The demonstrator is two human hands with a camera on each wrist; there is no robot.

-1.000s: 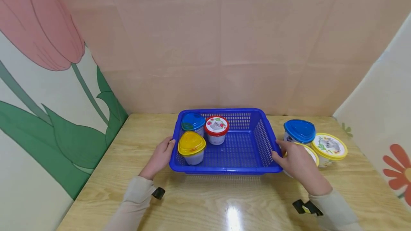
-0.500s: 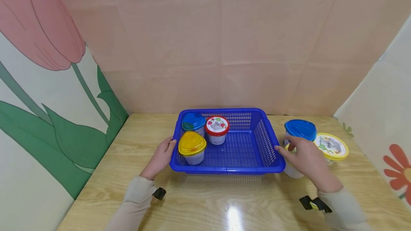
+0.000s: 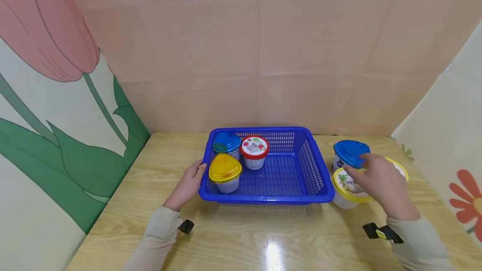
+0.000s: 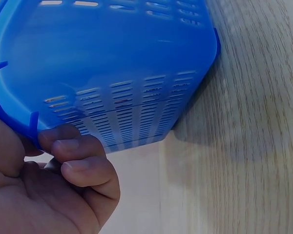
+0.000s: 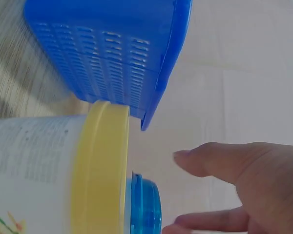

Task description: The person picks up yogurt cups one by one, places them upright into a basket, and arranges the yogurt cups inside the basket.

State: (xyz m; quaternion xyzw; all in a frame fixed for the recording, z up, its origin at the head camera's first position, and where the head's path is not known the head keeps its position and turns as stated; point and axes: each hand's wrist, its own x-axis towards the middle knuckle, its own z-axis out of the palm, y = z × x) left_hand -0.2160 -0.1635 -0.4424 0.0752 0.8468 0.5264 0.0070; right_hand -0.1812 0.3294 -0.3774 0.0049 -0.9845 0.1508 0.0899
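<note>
A blue mesh basket (image 3: 267, 199) stands on the table, holding a blue-lidded tub (image 3: 227, 141), a red-lidded tub (image 3: 254, 147) and a yellow-lidded tub (image 3: 225, 168) at its left. My left hand (image 3: 188, 183) grips the basket's left rim; in the left wrist view, fingers (image 4: 83, 156) curl at the rim. Over the tubs right of the basket hovers my right hand (image 3: 384, 183), fingers apart, holding nothing. Below and beside it are a round yellow-lidded tub (image 3: 344, 185) and a blue-lidded one (image 3: 352, 152). The right wrist view shows thumb and fingers (image 5: 215, 219) clear of the yellow lid (image 5: 100, 170).
Another yellow-rimmed tub (image 3: 400, 168) is partly hidden behind the right hand. The wooden table (image 3: 233, 237) meets a pinkish backdrop (image 3: 260, 53) at the rear, with flower-printed sheets (image 3: 444, 145) at both sides.
My right hand has let go of the basket's right rim and moved right, over the tubs. The left hand and the basket stay about where they were.
</note>
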